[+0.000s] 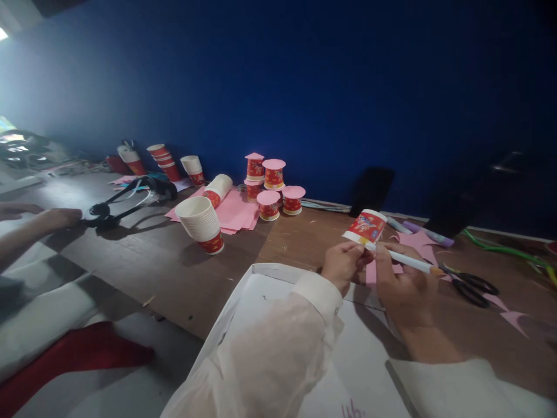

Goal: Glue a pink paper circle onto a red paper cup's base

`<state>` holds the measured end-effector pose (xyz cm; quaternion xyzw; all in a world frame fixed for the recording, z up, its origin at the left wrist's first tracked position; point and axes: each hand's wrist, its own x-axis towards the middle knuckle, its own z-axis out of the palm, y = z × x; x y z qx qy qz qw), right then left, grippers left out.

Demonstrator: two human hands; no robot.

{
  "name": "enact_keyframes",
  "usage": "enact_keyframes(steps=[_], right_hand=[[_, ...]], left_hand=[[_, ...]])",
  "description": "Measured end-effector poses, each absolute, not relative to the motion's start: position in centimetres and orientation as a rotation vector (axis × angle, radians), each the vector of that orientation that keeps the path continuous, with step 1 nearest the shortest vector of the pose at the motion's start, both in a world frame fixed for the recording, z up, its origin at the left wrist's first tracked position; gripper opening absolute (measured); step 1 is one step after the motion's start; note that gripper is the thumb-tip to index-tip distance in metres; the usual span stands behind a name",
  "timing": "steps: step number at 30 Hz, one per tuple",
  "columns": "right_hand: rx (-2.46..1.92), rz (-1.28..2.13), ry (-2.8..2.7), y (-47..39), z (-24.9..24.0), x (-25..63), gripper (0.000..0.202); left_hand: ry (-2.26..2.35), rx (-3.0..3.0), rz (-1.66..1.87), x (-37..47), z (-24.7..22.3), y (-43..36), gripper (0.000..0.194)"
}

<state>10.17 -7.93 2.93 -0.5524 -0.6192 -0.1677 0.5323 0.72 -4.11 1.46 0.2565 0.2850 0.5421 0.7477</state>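
A slim white pen-like tube (411, 260) with an orange-brown end slants between my two hands; its exact kind is unclear. My right hand (407, 290) is closed around it. My left hand (342, 264) pinches at its left end, fingertips close to the right hand's. Just behind the fingers, a red patterned paper cup (368, 225) leans with its rim downward. Whether the fingers touch the cup I cannot tell. Pink paper scraps (420, 244) lie beyond and under my right hand. Black-handled scissors (474, 288) lie to its right.
Cups topped with pink paper discs (274, 165) stand stacked by the blue wall (278, 75). Left of them are nested cups (200, 223) and pink sheets (237, 215). A white box lid (270, 296) lies before me. At left, another person's hand (61, 218) is near a black frame-like device (126, 203).
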Motion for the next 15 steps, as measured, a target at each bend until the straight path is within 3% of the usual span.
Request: enact_keyframes(steps=[15], right_hand=[[-1.419, -0.358, -1.38, -8.06, 2.84, 10.12, 0.02]], left_hand=[[0.63, 0.512, 1.172, 0.8, 1.75, -4.12, 0.027]])
